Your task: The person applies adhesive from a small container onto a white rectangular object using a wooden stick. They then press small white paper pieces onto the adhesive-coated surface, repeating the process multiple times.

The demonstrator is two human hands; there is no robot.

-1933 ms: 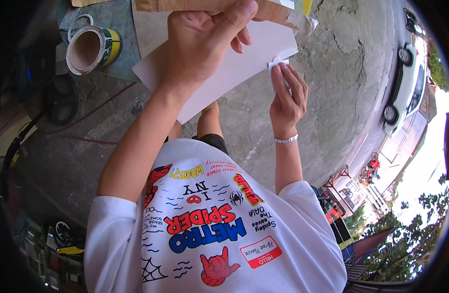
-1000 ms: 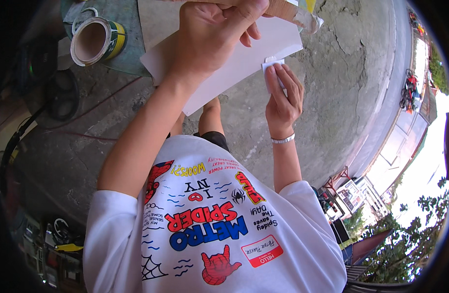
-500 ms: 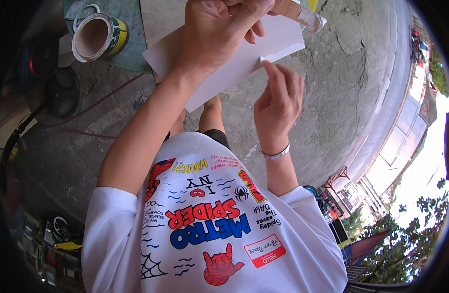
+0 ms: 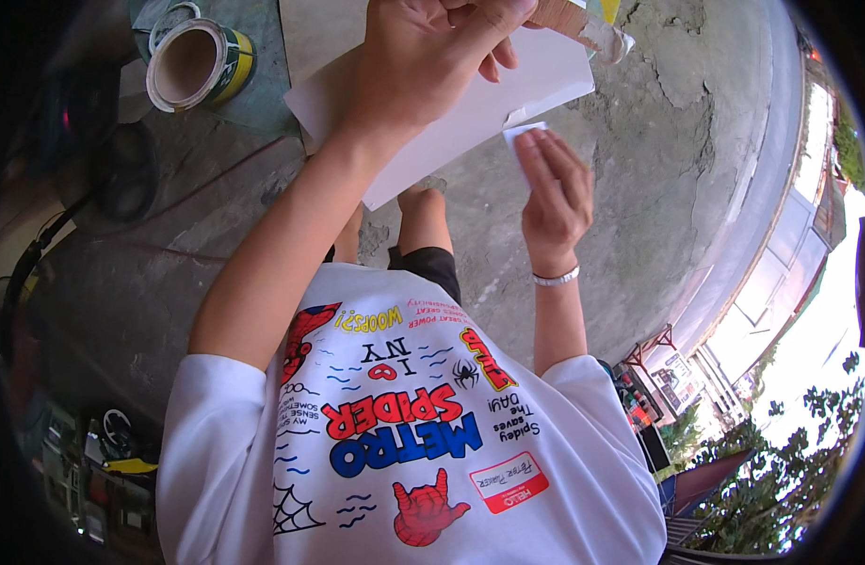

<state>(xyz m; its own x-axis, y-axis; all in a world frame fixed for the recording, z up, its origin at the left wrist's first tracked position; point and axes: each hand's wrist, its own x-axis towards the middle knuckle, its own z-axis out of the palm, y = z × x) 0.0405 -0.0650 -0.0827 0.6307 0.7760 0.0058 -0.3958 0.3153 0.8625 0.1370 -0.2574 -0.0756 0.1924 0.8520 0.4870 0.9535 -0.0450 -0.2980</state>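
At the top, my left hand [image 4: 423, 56] has its fingers curled round a brown wood-grained piece [image 4: 562, 19]; a crumpled white bit [image 4: 616, 44] sticks out at its far end. Below that hand lies a white sheet [image 4: 456, 127], tilted, with a small torn, lifted flap [image 4: 515, 117] along its right edge. Just right of this edge, my right hand [image 4: 557, 188] pinches a small white paper scrap [image 4: 519, 134] between thumb and fingers, apart from the sheet. Part of the left hand's grip runs out of the picture.
An open tin can [image 4: 192, 68] with a green and yellow side stands on a greenish surface [image 4: 267, 89] at upper left. A dark fan-like object [image 4: 121, 174] and a cable are at left. Cracked concrete floor [image 4: 649, 169] spreads to the right.
My right hand has drawn down and right from the sheet's edge, and a white scrap now shows in its fingers. A torn flap shows on the sheet. My left hand stays nearly in place.
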